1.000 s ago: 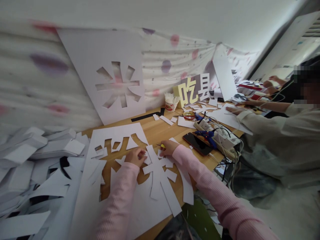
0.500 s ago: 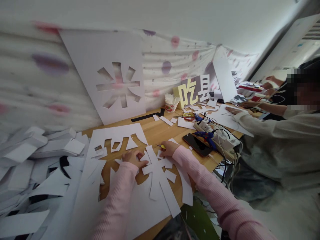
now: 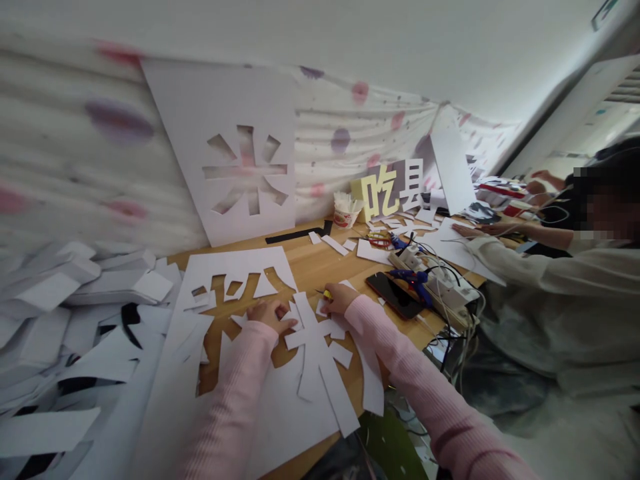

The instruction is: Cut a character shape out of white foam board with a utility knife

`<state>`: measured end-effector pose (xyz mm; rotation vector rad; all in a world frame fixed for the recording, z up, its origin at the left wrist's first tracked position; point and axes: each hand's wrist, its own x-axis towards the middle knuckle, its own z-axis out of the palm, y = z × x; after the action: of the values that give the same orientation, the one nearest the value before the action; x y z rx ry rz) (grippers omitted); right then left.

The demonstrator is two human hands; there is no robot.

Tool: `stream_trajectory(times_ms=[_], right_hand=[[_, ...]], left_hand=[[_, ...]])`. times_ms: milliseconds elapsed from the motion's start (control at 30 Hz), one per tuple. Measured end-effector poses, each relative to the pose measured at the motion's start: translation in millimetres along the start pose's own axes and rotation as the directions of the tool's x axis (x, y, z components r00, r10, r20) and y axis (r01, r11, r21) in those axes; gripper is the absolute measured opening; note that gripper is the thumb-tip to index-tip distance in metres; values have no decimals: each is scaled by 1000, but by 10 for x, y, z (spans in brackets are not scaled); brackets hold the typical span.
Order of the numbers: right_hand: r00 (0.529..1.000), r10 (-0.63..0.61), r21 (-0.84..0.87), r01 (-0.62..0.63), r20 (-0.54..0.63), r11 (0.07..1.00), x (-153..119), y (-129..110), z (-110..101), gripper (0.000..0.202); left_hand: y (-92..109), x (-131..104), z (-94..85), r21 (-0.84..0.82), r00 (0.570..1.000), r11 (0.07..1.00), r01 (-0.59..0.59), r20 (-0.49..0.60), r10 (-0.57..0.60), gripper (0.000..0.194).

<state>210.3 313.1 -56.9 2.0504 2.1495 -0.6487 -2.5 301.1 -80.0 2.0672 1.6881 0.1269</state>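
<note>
A large white board (image 3: pixel 175 400) with cut-out openings lies on the wooden table. On it rests a white cut-out character piece (image 3: pixel 313 340) with several strokes. My left hand (image 3: pixel 270 316) is at the left of this piece, fingers curled, thumb at its edge; what the fingers pinch is too small to tell. My right hand (image 3: pixel 340 299) is closed round a small yellow cutter (image 3: pixel 327 294), its blade pointing left above the top right of the piece. Loose white scraps lie under and around both hands, partly hidden.
A black phone (image 3: pixel 395 295), a power strip (image 3: pixel 453 283) with cables and blue glue guns (image 3: pixel 413 277) sit at the right. White offcuts (image 3: pixel 45 320) pile up at the left. Another person's sleeve (image 3: pixel 530 263) is at the right. A cup (image 3: pixel 346 215) stands behind.
The camera view has shifted slightly, so the background sits a little further right. Both hands have kept nearly the same place and grip.
</note>
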Motion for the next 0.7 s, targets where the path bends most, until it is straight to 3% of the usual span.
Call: stream_trajectory(times_ms=[267, 533, 700], right_hand=[[1000, 11, -17, -11, 11, 1000, -12, -19, 21, 44], [998, 69, -33, -68, 10, 997, 16, 20, 62, 29], [997, 64, -22, -65, -38, 998, -21, 32, 66, 55]], left_hand=[[31, -18, -13, -65, 997, 998, 26, -65, -30, 25], [-3, 0, 9, -80, 1000, 997, 13, 3, -12, 28], [-116, 79, 89, -198, 999, 980, 30, -39, -38, 28]])
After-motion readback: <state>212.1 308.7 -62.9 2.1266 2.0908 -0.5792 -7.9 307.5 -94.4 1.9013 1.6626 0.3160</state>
